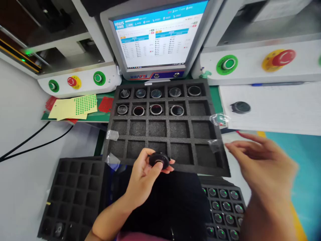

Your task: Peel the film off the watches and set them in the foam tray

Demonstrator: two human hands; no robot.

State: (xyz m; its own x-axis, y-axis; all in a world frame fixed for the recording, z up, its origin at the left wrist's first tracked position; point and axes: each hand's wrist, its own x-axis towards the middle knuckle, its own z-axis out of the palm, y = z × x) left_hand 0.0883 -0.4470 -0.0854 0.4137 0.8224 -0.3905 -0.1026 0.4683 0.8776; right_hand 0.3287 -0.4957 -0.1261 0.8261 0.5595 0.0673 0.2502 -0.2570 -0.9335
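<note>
Left hand is pinching a lens over the tray's near edge; right hand is hovering open, blurred. Best gripping by rim, glass untouched.

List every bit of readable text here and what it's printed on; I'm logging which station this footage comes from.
"HIRAYS": top-left header of the monitor screen.
"HIRA" plus unclear letters: bezel below the screen.
Screen tables and menus: too small to read.
Green-dotted label sheet, round buttons, paper sheet: no legible text.
Round part in left hand: none readable.
</note>
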